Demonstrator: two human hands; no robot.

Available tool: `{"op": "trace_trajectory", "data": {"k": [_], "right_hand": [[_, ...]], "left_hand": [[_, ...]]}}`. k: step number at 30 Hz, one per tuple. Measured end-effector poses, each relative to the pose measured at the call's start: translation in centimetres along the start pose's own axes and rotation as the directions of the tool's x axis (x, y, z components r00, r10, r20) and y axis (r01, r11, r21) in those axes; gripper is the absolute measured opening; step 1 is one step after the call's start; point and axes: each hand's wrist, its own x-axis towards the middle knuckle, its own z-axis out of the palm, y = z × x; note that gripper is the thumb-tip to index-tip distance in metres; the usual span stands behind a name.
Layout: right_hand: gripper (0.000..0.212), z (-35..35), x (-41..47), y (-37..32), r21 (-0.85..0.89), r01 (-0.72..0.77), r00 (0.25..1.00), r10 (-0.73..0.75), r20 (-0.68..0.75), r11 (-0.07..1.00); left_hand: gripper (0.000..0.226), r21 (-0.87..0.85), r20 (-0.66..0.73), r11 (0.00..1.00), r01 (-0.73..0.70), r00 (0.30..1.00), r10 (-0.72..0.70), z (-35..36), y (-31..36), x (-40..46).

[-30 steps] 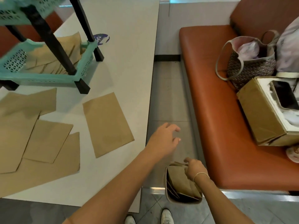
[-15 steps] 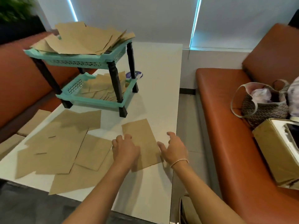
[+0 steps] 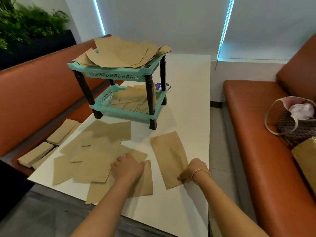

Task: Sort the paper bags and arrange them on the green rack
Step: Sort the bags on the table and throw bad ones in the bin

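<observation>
- The fingers of the right hand curl under at the near right edge of a single flat brown paper bag; whether they pinch the paper or only press on it cannot be told, since the fingertips are hidden.
- The left hand lies palm down, fingers loosely spread, on the overlapping spread of flat brown paper bags covering the near left part of the white rectangular table.
- A woven grey handbag with pale handles on the orange padded bench seat at the right is cut off by the frame edge; pale pink cloth shows in its mouth, hard to make out.
- A brown cardboard box just in front of the handbag is mostly out of frame.
- A purple sticker behind the rack is partly blocked by a leg.
- The green two-tier plastic rack with dark legs stands on the far half of the table: its top tray holds a loose heap of large paper bags overhanging the rim, its lower tray holds smaller bags laid flat.
- Two stacks of narrow brown bags rest on the left bench beside the table.
</observation>
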Motion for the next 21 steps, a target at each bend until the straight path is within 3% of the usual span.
{"op": "trace_trajectory", "data": {"k": [8, 13, 15, 18, 21], "right_hand": [[0.028, 0.5, -0.2, 0.3, 0.066, -0.012, 1.0, 0.014, -0.02, 0.998], [0.017, 0.1, -0.4, 1.2, 0.146, 0.006, 0.999, 0.001, -0.052, 0.989], [0.01, -0.1, -0.4, 1.7, 0.228, 0.025, 0.997, -0.007, -0.076, 0.973], [0.023, -0.5, -0.5, 2.5, 0.388, 0.042, 0.994, 0.003, -0.113, 0.921], [0.021, -0.6, -0.8, 3.3, 0.644, 0.058, 0.991, 0.033, -0.128, 0.763]], "left_hand": [[0.073, 0.022, 0.038, 0.988, -0.154, 0.988, 0.153, -0.6, 0.4, -0.2], [0.059, -0.007, -0.055, 0.973, -0.231, 0.972, 0.23, -0.6, 1.3, -1.1], [0.051, -0.033, -0.1, 0.968, -0.247, 0.965, 0.243, -0.5, 1.7, -1.4], [0.046, -0.096, -0.151, 0.961, -0.259, 0.958, 0.243, -0.4, 2.1, -1.8], [0.043, -0.153, -0.213, 0.938, -0.309, 0.938, 0.274, -0.2, 2.8, -2.6]]}}
